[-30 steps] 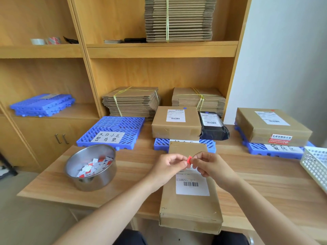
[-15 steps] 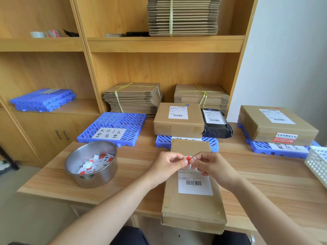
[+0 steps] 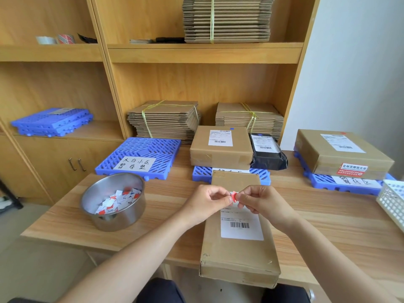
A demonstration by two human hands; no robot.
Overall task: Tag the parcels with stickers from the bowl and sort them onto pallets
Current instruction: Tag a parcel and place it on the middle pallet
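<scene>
Red sticker [image 3: 234,196]: pinched between both your hands, just above the label on the long parcel [image 3: 238,256], which lies at the bench's [image 3: 328,217] near edge and overhangs it. Step, as I judge it: peeling the sticker from its backing. Next: free it cleanly, then press it flat on the parcel's top. Left hand [image 3: 207,204] and right hand [image 3: 263,204]: fingers curled, tips nipping the sticker.

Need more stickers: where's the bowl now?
Head view: the steel bowl sits on the table, left of the left hand, in front of the nearest blue pallet.
</scene>
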